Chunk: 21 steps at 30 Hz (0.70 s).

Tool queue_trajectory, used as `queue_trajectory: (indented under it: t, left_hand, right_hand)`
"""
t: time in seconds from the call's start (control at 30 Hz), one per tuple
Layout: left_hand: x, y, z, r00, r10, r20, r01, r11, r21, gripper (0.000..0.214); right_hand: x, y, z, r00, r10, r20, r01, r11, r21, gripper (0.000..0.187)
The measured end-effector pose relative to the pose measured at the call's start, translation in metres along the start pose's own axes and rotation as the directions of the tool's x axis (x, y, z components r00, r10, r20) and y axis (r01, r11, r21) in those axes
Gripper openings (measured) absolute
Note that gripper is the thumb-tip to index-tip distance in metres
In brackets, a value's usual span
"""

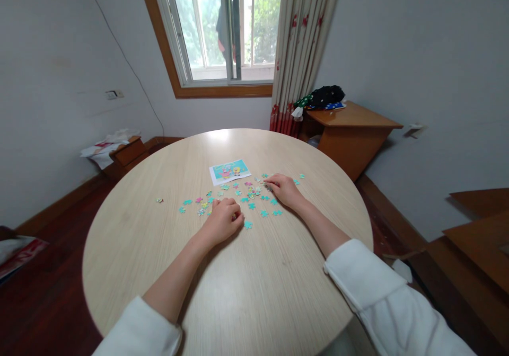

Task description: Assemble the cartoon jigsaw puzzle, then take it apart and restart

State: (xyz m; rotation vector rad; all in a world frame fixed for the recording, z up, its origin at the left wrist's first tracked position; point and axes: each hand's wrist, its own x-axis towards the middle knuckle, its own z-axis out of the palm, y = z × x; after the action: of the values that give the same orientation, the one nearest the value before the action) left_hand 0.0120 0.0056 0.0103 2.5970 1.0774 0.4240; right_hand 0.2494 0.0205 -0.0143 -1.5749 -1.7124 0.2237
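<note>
Jigsaw puzzle pieces, mostly turquoise with some pink and yellow, lie scattered in the middle of the round table (pixel 222 303). My right hand (pixel 283 189) reaches in at the right of the pile, thumb and fingertips pinched on a small puzzle piece (pixel 265 182). My left hand (pixel 223 219) rests at the near side with fingers curled; what lies within them is mostly hidden. A turquoise puzzle piece (pixel 248 224) lies just right of it. Beyond the pieces is a printed picture sheet (pixel 230 171) with cartoon figures on turquoise.
One stray puzzle piece (pixel 159 200) lies far left on the table. Behind stand a window (pixel 233 27) and a curtain (pixel 300 43). A wooden cabinet (pixel 353 120) with dark cloth on top is at the back right; a small wooden stand (pixel 129 154) holds papers at the left.
</note>
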Motion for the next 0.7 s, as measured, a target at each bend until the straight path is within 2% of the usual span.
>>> queue_trajectory:
  t: [0.13,0.37,0.47,0.57,0.7]
  left_hand:
    - [0.0,0.0,0.001,1.0,-0.002,-0.016,0.001,1.0,-0.005,0.026]
    - [0.001,-0.001,0.001,0.999,-0.015,-0.039,0.014,1.0,-0.013,0.025]
    - [0.001,-0.002,0.0,0.998,-0.028,-0.056,0.027,0.999,-0.016,0.024]
    - [0.001,-0.003,-0.001,0.996,-0.056,-0.074,0.056,0.998,-0.008,0.023]
    - [0.002,-0.004,-0.002,0.991,-0.087,-0.101,0.088,0.996,0.004,0.023]
  right_hand:
    - [0.009,0.013,-0.004,0.991,0.023,-0.13,-0.043,0.988,-0.147,0.016]
    - [0.03,0.039,-0.021,0.952,0.135,-0.275,-0.231,0.905,-0.357,0.025]
    - [0.036,0.046,-0.024,0.952,0.149,-0.266,-0.258,0.859,-0.442,0.026]
    - [0.038,0.048,-0.026,0.96,0.189,-0.206,-0.271,0.817,-0.51,0.026]
    - [0.038,0.042,-0.026,0.95,0.269,-0.161,-0.313,0.781,-0.54,0.029]
